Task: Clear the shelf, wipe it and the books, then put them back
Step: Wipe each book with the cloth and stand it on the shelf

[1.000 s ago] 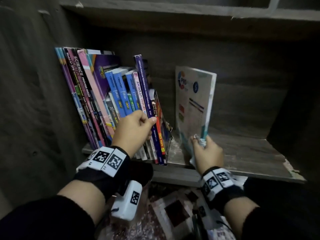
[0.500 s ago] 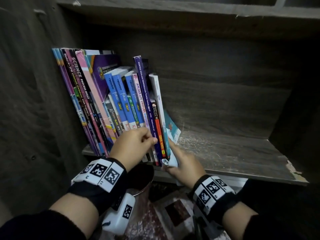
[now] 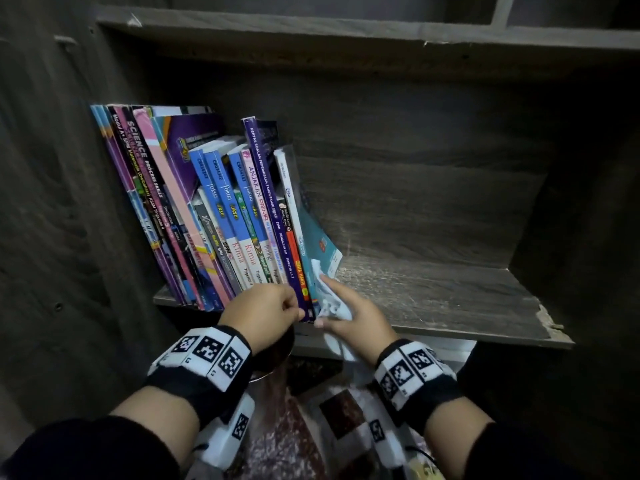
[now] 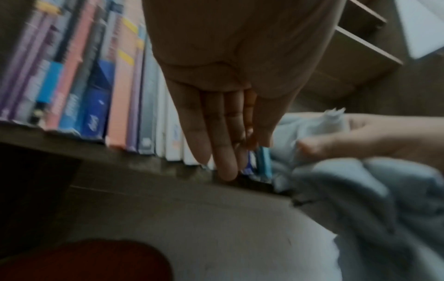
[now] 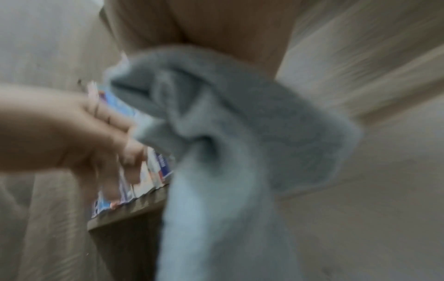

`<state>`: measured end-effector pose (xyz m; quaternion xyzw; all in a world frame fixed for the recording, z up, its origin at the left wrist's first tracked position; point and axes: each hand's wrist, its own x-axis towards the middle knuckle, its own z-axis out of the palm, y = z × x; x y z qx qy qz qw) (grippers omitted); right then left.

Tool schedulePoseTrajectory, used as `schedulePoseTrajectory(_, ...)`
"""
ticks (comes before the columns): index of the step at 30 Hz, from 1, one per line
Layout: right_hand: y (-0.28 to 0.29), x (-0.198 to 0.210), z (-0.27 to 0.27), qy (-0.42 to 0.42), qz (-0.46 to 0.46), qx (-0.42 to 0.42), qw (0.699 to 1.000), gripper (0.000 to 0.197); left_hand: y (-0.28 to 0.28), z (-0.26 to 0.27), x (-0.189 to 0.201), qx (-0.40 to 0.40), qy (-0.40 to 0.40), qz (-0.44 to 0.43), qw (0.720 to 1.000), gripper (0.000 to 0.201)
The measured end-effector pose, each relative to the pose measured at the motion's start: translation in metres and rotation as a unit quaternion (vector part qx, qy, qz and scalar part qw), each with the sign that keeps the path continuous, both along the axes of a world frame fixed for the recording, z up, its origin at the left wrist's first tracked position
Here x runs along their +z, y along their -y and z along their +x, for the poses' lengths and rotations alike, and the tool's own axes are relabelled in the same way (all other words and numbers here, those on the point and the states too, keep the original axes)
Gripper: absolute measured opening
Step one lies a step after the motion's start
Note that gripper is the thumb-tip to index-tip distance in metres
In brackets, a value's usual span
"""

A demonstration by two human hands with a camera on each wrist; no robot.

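A row of books (image 3: 207, 209) leans left on the wooden shelf (image 3: 433, 292). The last one, a white and teal book (image 3: 318, 244), rests against the row's right end. My left hand (image 3: 266, 306) touches the bottoms of the spines at the shelf's front edge; the left wrist view shows its fingers (image 4: 223, 152) straight and together. My right hand (image 3: 353, 313) grips a pale cloth (image 3: 332, 303) and presses it against the teal book's cover with the forefinger stretched out. The cloth (image 5: 228, 133) hangs down in front of the right wrist camera and hides the fingers there.
The shelf's right half is bare board with a chipped front right corner (image 3: 550, 323). Another shelf board (image 3: 346, 32) runs close overhead, and dark side panels (image 3: 52, 202) close in both ends. A patterned mat (image 3: 329, 427) and a dark round container (image 3: 273, 362) lie below.
My right hand carried the white and teal book from mid-shelf to the left and set it against the row. My left hand slid down the spines towards the shelf edge.
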<state>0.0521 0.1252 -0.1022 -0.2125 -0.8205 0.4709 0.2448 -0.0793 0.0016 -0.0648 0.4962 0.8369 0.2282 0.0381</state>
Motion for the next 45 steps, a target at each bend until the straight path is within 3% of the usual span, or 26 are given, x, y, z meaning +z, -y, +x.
schedulePoseTrajectory(4,-0.008,-0.024,0.051,-0.008,-0.074,-0.01,0.997,0.057,-0.01,0.022,-0.022,-0.07,-0.037,-0.111,0.991,0.019)
schedulePoseTrajectory(8,-0.04,-0.072,0.116,0.103,-0.103,-0.106,0.984,0.05,-0.031,0.048,-0.059,-0.125,-0.039,-0.197,0.972,0.018)
schedulePoseTrajectory(13,-0.082,-0.134,0.183,0.325,-0.046,-0.261,0.908,0.055,-0.06,0.088,-0.116,-0.142,0.026,-0.249,0.958,0.016)
schedulePoseTrajectory(17,-0.078,-0.174,0.211,0.362,-0.082,-0.3,0.879,0.062,-0.077,0.119,-0.174,-0.123,0.13,-0.241,0.954,0.021)
schedulePoseTrajectory(20,-0.065,-0.199,0.218,0.351,-0.126,-0.279,0.885,0.083,-0.083,0.14,-0.212,-0.125,0.221,-0.243,0.936,0.031)
schedulePoseTrajectory(23,-0.054,-0.224,0.22,0.433,-0.111,-0.249,0.859,0.098,-0.083,0.162,-0.241,-0.1,0.271,-0.254,0.923,0.039)
schedulePoseTrajectory(30,-0.043,-0.224,0.217,0.509,-0.089,-0.222,0.827,0.076,-0.086,0.187,-0.251,-0.049,0.34,-0.234,0.909,0.042)
schedulePoseTrajectory(32,-0.039,-0.222,0.214,0.513,-0.099,-0.211,0.826,0.076,-0.087,0.183,-0.264,-0.019,0.377,-0.223,0.899,0.027)
schedulePoseTrajectory(34,-0.031,-0.223,0.21,0.512,-0.099,-0.205,0.828,0.076,-0.089,0.179,-0.287,0.004,0.419,-0.204,0.885,0.027)
schedulePoseTrajectory(37,-0.012,-0.226,0.199,0.497,-0.089,-0.197,0.84,0.073,-0.077,0.186,-0.256,0.034,0.458,-0.141,0.877,0.012)
schedulePoseTrajectory(39,0.005,-0.229,0.188,0.473,-0.075,-0.166,0.862,0.073,-0.073,0.187,-0.249,0.05,0.489,-0.068,0.868,0.01)
schedulePoseTrajectory(42,0.025,-0.235,0.173,0.366,-0.033,-0.11,0.923,0.095,-0.065,0.183,-0.235,0.033,0.462,0.0,0.886,0.026)
schedulePoseTrajectory(45,0.032,-0.226,0.169,0.223,-0.069,-0.145,0.961,0.077,-0.057,0.177,-0.215,-0.046,0.463,0.039,0.884,0.028)
